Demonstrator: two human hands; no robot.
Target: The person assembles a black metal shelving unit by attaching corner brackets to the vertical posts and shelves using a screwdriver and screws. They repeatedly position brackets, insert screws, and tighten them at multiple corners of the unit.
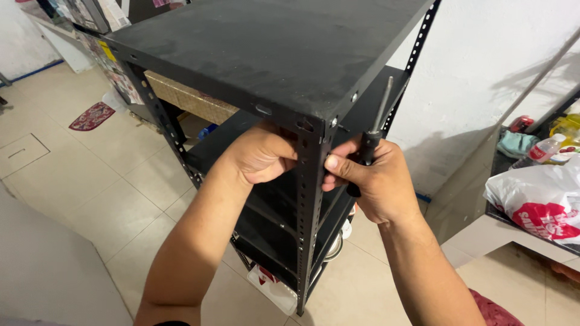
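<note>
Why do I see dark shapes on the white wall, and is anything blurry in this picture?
Head view: light throws soft shadows on the white wall beside the black shelf rack; the left hand, right hand and screwdriver look sharp; the plastic bag at the edge is slightly soft.

Floor's all pale beige tiles (84, 181) with thin grout lines, and there's a small red patterned mat (92, 116) lying off in the far left corner. White plaster wall (477, 72) on the right, catching diagonal shadows. A low ledge (513, 238) down by that wall has a white plastic bag (538, 196) with red print on it, plus a bottle (547, 148) behind.
</note>
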